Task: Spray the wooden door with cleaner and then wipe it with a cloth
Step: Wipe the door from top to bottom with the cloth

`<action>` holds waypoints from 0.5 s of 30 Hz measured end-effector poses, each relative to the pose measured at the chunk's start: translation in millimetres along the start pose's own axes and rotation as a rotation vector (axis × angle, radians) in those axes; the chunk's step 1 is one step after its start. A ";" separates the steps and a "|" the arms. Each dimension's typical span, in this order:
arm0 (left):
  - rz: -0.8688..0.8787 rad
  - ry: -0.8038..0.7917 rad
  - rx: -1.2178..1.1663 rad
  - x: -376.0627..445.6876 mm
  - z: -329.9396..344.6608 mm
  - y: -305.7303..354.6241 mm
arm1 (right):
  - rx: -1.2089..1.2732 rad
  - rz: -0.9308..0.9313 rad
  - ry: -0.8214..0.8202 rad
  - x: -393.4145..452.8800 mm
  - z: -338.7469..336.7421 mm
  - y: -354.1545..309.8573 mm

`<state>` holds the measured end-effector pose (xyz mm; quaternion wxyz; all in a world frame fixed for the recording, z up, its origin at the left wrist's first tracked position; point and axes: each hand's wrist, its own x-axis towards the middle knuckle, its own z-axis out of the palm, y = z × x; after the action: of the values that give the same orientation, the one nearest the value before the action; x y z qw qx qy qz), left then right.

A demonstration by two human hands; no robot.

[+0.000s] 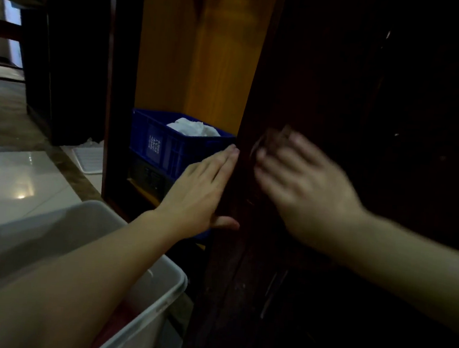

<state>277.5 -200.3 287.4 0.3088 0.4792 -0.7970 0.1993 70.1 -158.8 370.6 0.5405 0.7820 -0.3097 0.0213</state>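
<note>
Left forearm crosses over a grey plastic bin (137, 299) closest to camera. Left hand (201, 190) lies flat, fingers straight, against the free edge of the wooden door (342, 100), thumb wrapped onto its front face. Door is dark, stands upright, long axis vertical, swung open toward the camera, filling everything right of the bin. Right hand (302, 186) is on the door face just right of the left hand; blurred, something brownish under its fingertips, grip cannot be told. Left of the door, inside the cabinet, a blue crate (166, 145) holds white cloth (193, 128).
</note>
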 end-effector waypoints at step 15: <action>-0.249 0.034 -0.252 -63.4 66.6 18.1 | -0.019 0.191 0.073 16.8 -9.2 21.5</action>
<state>263.6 -192.3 195.1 0.4020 0.5281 -0.7450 0.0661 75.5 -163.5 398.5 0.5544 0.7425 -0.3629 0.0984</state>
